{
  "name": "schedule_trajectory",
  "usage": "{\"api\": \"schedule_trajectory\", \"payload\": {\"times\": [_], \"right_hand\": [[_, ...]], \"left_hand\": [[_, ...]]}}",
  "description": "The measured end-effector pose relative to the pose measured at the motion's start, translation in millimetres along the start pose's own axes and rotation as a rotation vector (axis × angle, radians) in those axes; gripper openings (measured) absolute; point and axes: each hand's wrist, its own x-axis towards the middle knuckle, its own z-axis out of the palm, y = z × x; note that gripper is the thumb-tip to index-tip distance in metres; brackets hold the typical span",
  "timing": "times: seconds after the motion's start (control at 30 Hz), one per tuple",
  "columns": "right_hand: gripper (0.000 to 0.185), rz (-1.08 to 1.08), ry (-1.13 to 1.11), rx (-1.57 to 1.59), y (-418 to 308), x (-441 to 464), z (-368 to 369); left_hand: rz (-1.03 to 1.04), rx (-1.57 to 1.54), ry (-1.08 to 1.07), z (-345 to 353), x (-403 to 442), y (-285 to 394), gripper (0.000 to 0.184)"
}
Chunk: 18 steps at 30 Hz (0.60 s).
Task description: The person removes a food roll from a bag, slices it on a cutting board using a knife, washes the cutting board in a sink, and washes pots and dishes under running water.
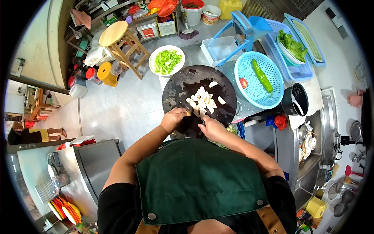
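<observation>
My right hand is closed round the handle of a kitchen knife, its blade over the near part of a dark round cutting board. Fingers curled, my left hand presses a small yellowish-brown piece against the board beside the blade. The kind of that piece is too small to make out. Just beyond the knife lies a heap of white chopped pieces, with a few lying apart towards the right. Beyond the board's far left edge stands a white bowl of cut green vegetable.
Right of the board sits a blue colander with a green pepper and a tomato piece. A black pot stands beside it. Farther back are a blue slicer-like stand and leafy greens. A wooden stool is at left.
</observation>
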Motion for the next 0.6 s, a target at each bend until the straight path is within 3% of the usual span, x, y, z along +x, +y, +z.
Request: {"api": "schedule_trajectory", "payload": {"times": [0.2, 0.27, 0.33, 0.43, 0.6], "right_hand": [[0.035, -0.034, 0.072, -0.008, 0.1, 39.0, 25.7], [0.034, -0.25, 0.337, 0.159, 9.1, 50.5, 31.6], [0.038, -0.041, 0.188, 0.133, 14.5, 43.5, 19.8], [0.038, -0.116, 0.199, 0.139, 21.1, 28.6, 12.1], [0.036, -0.102, 0.006, 0.021, 15.8, 20.0, -4.4]], "left_hand": [[0.018, -0.017, 0.034, 2.0, 2.9, -3.3, 0.016], [0.058, 0.008, 0.052, 4.6, 1.6, -9.2, 0.015], [-0.036, -0.002, 0.001, 1.5, 0.8, -3.7, 0.014], [-0.059, 0.002, 0.018, -0.5, -0.5, 1.8, 0.014], [-0.025, 0.004, 0.042, -0.3, -0.1, 1.7, 0.017]]}}
